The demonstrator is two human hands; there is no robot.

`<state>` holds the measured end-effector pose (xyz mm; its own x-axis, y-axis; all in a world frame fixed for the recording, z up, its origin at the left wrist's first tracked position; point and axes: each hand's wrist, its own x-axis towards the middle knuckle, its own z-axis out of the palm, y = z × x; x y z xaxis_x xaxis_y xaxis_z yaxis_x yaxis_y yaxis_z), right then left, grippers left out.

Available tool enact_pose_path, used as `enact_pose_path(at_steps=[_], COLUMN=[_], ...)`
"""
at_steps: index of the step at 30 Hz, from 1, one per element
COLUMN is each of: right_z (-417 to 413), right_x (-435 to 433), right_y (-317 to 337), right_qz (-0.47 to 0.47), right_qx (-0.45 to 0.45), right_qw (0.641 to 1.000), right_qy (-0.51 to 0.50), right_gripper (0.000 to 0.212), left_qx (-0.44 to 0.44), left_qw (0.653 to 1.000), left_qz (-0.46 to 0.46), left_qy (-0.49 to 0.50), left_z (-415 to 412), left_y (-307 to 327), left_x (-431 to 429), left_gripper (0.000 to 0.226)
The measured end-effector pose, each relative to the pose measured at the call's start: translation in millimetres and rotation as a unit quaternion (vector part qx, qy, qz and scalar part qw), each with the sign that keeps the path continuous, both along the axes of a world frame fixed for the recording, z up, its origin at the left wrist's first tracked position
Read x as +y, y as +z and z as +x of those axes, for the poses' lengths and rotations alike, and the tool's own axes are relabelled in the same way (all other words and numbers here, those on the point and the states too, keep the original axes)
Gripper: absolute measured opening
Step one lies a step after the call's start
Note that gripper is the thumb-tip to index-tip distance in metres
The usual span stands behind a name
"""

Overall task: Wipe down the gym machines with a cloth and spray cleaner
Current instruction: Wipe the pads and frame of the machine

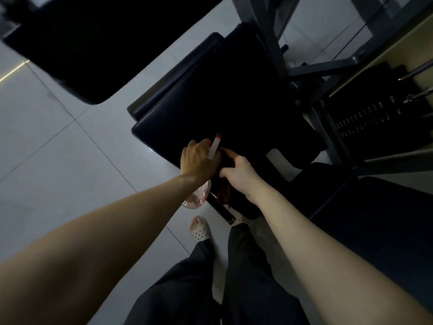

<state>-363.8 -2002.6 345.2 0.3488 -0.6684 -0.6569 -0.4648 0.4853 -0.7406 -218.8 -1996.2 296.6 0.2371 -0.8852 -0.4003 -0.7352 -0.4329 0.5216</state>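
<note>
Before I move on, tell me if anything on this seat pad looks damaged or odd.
One thing: a pale patch on the black seat pad, beside the right hand. It breaks the dark cover; wear, tape or glare, I cannot tell.

A gym: a dark padded seat stands against a grey steel frame, beside a weight stack of marked plates, all on a pale tiled floor.

The floor is laid with large pale grey tiles, divided by thin dark grout lines. A bright streak of light is reflected on the tiles at the left edge. The room is dimly lit. A beige panel is seen at the upper right.
</note>
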Motion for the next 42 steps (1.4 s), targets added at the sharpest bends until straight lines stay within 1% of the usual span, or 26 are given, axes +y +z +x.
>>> enact_pose_path(at_steps=[1, 4, 8, 11, 13, 14, 17, 22, 27, 33, 35, 38, 42], right_z=[-9.1, -36.3, -61.8, -76.6, -85.2, -88.3, -95.8, -88.5, -63.8, -27.1, -20.4, -16.7, -26.4], right_x=[-6.7, -26.3, -47.1, -60.9, -66.3, -67.7, -66.5, -42.5, 1.1, 60.6, 77.6, 103.5, 126.6], right_y=[-1.0, -6.2, -13.2, -18.3, -21.7, -23.7, -29.0, -26.3, -30.8, -43.3, -47.3, -50.0, -55.1], right_qz=[0.004, 0.007, 0.003, 0.001, 0.004, 0.004, 0.006, 0.016, 0.031, 0.049, 0.052, 0.060, 0.061], right_qx=[0.005, 0.021, 0.028, 0.022, 0.025, 0.028, 0.034, 0.045, 0.026, -0.002, -0.005, 0.003, 0.009], right_qw=[1.000, 1.000, 0.999, 0.999, 0.999, 0.999, 0.999, 0.998, 0.997, 0.995, 0.995, 0.995, 0.997], right_qy=[-0.005, -0.021, -0.028, -0.028, -0.021, -0.017, 0.004, 0.039, 0.061, 0.090, 0.090, 0.083, 0.048], right_gripper=[0.066, 0.068, 0.070, 0.070, 0.071, 0.071, 0.072, 0.074, 0.074, 0.075, 0.075, 0.076, 0.076], left_qx=[-0.008, -0.016, 0.022, 0.060, 0.085, 0.089, 0.072, 0.054, 0.057, 0.001, 0.003, -0.001, 0.019], left_qw=[1.000, 1.000, 0.996, 0.994, 0.992, 0.992, 0.993, 0.988, 0.987, 0.990, 0.991, 0.993, 0.994], left_qz=[-0.001, -0.010, 0.011, 0.034, 0.046, 0.052, 0.068, 0.079, 0.082, 0.072, 0.064, 0.070, 0.082], left_qy=[0.001, 0.017, 0.080, 0.084, 0.079, 0.070, 0.063, 0.121, 0.129, 0.118, 0.115, 0.091, 0.065], left_z=[-10.1, -40.7, -69.7, -83.4, -88.2, -89.3, -91.0, -89.1, -63.5, -22.8, -15.6, -9.5, -18.1], left_y=[0.6, -0.6, -3.9, -8.0, -12.6, -16.2, -22.9, -22.6, -27.1, -40.7, -45.0, -53.8, -63.5], left_x=[-9.2, -36.4, -62.6, -73.8, -78.6, -79.4, -75.5, -43.3, 4.9, 73.4, 93.9, 116.6, 128.6], left_gripper=[0.019, 0.021, 0.021, 0.025, 0.037, 0.039, 0.033, 0.026, 0.028, 0.034, 0.034, 0.027, 0.040])
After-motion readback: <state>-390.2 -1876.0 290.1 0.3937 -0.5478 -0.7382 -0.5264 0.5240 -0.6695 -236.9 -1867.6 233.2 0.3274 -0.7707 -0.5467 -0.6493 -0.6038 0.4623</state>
